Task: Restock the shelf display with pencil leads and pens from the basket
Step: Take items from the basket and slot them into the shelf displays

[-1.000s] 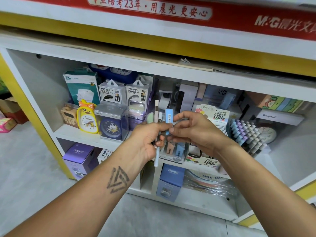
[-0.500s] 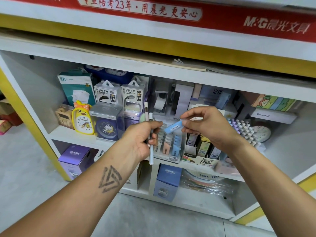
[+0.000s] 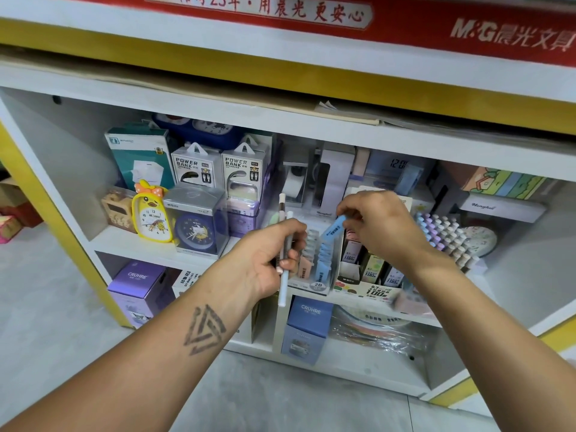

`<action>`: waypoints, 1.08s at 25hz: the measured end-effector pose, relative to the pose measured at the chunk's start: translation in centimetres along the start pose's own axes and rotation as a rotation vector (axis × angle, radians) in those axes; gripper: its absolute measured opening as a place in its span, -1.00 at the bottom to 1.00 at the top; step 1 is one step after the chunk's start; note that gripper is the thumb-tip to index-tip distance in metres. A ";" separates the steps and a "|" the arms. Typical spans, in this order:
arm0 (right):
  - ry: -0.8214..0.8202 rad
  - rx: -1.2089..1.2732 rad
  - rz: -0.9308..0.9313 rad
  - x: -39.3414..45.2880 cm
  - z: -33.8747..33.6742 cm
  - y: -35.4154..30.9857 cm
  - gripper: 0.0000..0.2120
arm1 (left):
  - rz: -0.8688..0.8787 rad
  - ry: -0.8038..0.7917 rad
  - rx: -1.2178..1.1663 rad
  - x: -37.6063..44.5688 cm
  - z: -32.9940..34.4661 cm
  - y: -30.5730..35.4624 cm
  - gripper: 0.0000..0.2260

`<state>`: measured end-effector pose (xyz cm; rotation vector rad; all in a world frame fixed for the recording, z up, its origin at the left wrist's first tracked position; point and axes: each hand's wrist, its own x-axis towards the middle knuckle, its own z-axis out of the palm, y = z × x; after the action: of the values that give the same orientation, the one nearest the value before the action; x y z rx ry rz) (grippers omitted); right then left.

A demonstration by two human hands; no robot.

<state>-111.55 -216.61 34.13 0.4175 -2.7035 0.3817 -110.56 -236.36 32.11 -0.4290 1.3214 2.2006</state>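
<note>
My left hand (image 3: 274, 260) grips a small bunch of pens (image 3: 284, 244), held upright in front of the shelf. A blue pencil lead case (image 3: 334, 228) is pinched in my right hand (image 3: 383, 226), tilted just above the clear lead display rack (image 3: 318, 263), which holds rows of blue and pink lead cases. To the right of that rack stands a cardboard display box (image 3: 371, 288) of lead packs marked 100. The basket is out of view.
Clocks (image 3: 152, 216), power bank boxes (image 3: 218, 169) and a teal box fill the shelf's left side. A rack of pastel pens (image 3: 448, 238) stands to the right. Purple and blue CRUHRE boxes (image 3: 137, 288) sit on the lower shelf (image 3: 358, 357). Grey floor lies below.
My right hand has pulled the blue lead case out of the bunch in my left hand and carried it right and down over the lead rack. The left hand stays with the pens.
</note>
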 end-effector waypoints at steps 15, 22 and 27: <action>-0.232 -0.393 -0.130 -0.3 3.3 -2.6 -0.73 | -0.032 -0.028 0.014 -1.0 -0.6 0.5 -0.88; -0.281 -0.315 -0.108 -0.2 3.4 -2.4 -0.85 | -0.078 -0.105 -0.039 -1.4 -0.5 0.8 -0.88; -0.131 0.771 0.422 0.1 0.5 -2.7 -0.86 | -0.035 -0.161 0.006 -1.5 0.5 0.4 -0.88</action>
<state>-110.86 -219.32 34.27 0.0511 -2.6558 1.5764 -109.64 -236.49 33.42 -0.2644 1.2245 2.1528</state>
